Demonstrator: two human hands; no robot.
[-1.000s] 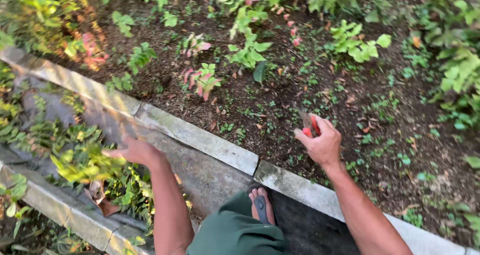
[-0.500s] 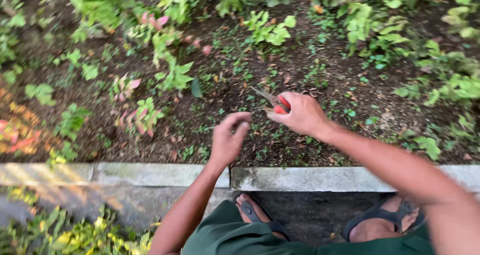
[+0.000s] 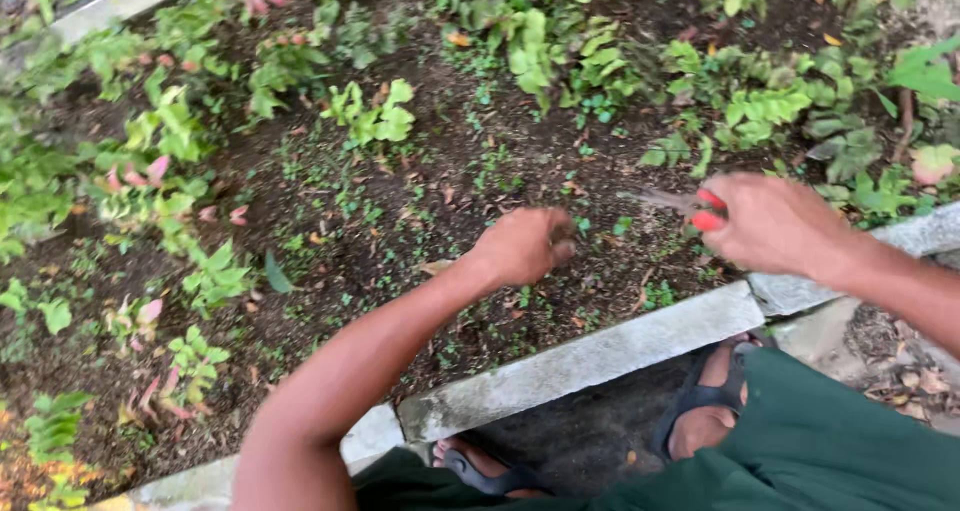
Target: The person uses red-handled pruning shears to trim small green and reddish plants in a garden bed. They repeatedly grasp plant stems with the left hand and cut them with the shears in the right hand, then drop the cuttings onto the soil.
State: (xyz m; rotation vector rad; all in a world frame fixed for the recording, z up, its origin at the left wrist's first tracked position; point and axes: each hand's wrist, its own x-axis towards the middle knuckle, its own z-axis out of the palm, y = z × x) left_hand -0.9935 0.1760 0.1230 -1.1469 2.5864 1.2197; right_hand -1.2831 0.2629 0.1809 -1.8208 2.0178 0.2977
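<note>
My right hand point(image 3: 775, 223) is closed around red-handled garden shears point(image 3: 690, 207), whose blades point left over the soil. My left hand point(image 3: 522, 245) reaches out over the dark soil of the garden bed point(image 3: 400, 231), fingers curled together down among small green weeds point(image 3: 610, 229); whether it holds any is blurred. The two hands are a short way apart, left of the shears' tips. My arms stretch forward from my green shorts point(image 3: 800, 451).
A stone kerb point(image 3: 590, 356) borders the bed in front of my sandalled feet point(image 3: 700, 411). Leafy green plants point(image 3: 370, 116) and pink-leaved ones point(image 3: 140, 176) stand left and behind. Dry leaves lie at the right by the kerb.
The view has swung and tilted. My left hand has moved from the plants beside the kerb out over the bed soil, and my right hand with the shears has moved apart to the right.
</note>
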